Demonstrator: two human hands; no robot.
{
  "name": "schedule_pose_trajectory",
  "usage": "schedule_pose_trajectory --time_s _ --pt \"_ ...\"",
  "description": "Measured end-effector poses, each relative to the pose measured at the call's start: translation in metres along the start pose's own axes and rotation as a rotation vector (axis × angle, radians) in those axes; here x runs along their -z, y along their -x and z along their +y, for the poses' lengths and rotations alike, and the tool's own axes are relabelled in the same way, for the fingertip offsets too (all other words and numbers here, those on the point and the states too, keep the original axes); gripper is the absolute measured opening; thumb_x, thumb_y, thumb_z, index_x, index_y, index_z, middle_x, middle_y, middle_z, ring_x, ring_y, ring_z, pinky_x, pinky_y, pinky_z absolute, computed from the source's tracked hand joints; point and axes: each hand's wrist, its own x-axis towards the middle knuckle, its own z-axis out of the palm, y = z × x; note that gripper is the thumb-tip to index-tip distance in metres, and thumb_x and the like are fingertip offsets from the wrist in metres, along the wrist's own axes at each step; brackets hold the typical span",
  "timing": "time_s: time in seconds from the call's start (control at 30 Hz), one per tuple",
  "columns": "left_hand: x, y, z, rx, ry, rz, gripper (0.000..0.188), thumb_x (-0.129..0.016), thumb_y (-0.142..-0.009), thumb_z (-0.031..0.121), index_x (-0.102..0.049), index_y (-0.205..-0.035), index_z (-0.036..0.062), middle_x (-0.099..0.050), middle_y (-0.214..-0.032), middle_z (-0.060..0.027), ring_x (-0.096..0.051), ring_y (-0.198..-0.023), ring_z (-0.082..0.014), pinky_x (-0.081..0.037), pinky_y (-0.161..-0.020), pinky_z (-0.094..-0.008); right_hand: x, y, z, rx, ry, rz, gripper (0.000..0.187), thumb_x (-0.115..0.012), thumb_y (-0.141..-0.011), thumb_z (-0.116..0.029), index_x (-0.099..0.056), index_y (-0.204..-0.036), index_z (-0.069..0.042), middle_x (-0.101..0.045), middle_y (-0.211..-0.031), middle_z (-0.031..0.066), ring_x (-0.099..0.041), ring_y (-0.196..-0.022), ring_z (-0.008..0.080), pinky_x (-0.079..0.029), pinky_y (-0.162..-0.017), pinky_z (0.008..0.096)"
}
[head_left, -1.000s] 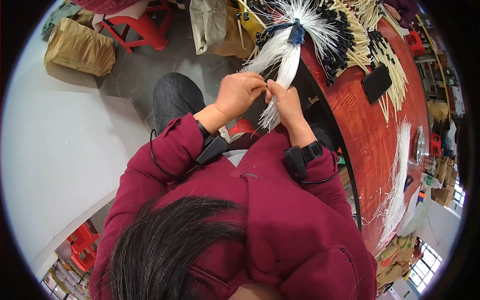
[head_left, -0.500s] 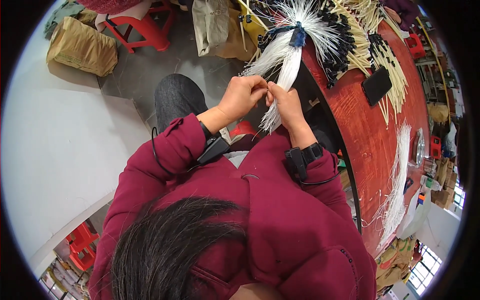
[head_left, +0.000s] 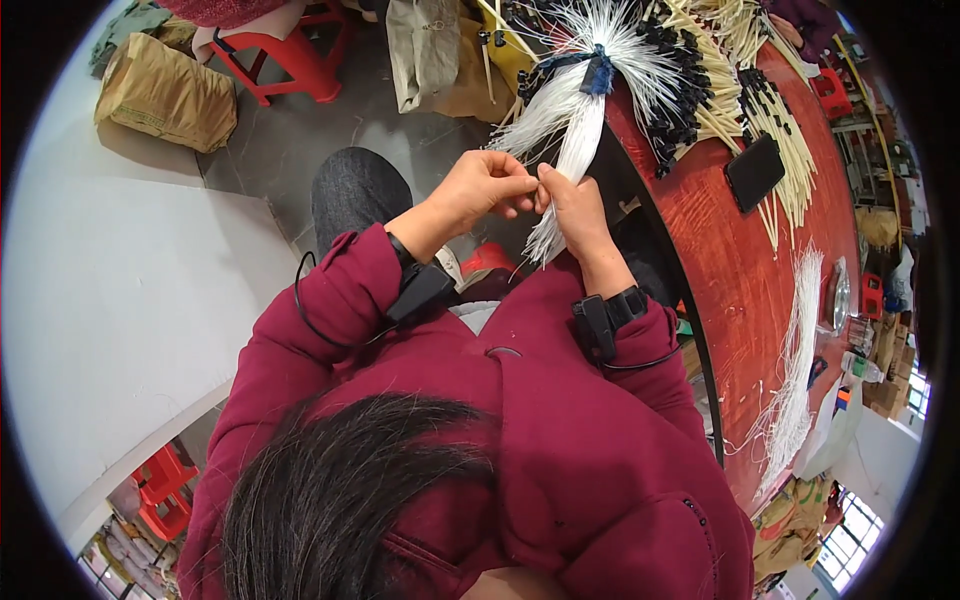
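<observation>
My left hand is closed in a pinch, thumb against forefinger; whatever lies between the tips is too fine to make out. Just beside it, my right hand has its fingers curled and its thumb pointing up toward the left fingertips. A bundle of long white strands runs down behind the right hand, its loose ends hanging below. What the right fingers grip is hidden. Higher up, a dark blue cloth tie wraps the bundle, with strands fanning out above it at the table's edge.
On the red table lie many pale sticks with black ends, a black phone and another spread of white strands. A white surface stands at left. Beyond are a red stool and a brown paper sack.
My left hand has shifted slightly, its fingers stretching a little further out from the palm. The right hand and the bundle have hardly moved.
</observation>
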Motion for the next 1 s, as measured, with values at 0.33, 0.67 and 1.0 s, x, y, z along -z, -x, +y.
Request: schedule_pose_trajectory --time_s 0.33,0.67,1.0 --pt "0.006 0.002 -0.013 0.079 0.289 0.136 0.013 -0.069 -0.085 0.014 -0.06 -0.088 0.006 -0.065 -0.083 -0.0028 -0.062 -0.067 -0.0095 -0.052 -0.055 -0.0211 0.001 0.001 -0.004 -0.027 0.018 -0.016 0.035 -0.056 -0.09 -0.02 -0.053 -0.058 -0.006 -0.051 -0.054 0.0012 -0.049 -0.052 0.0112 -0.039 -0.052 0.0261" --pt "0.006 0.016 0.007 0.209 0.308 0.113 0.016 -0.062 -0.089 0.023 -0.061 -0.089 0.0069 -0.064 -0.082 -0.0032 -0.061 -0.063 -0.0091 -0.049 -0.052 -0.0208 0.004 0.002 -0.007 -0.023 -0.019 -0.064 0.035 -0.056 -0.09 -0.019 -0.052 -0.058 -0.006 -0.05 -0.054 0.0009 -0.049 -0.051 0.0113 -0.038 -0.052 0.0258" --pt "0.018 0.009 -0.012 0.203 0.192 -0.02 0.013 -0.062 -0.088 0.02 -0.062 -0.088 0.0074 -0.062 -0.074 -0.0008 -0.059 -0.06 -0.0075 -0.041 -0.044 -0.0184 0.007 0.0 -0.008 -0.023 0.019 -0.079 0.033 -0.058 -0.088 -0.018 -0.052 -0.058 -0.007 -0.049 -0.054 0.0005 -0.048 -0.051 0.0108 -0.038 -0.052 0.0256"
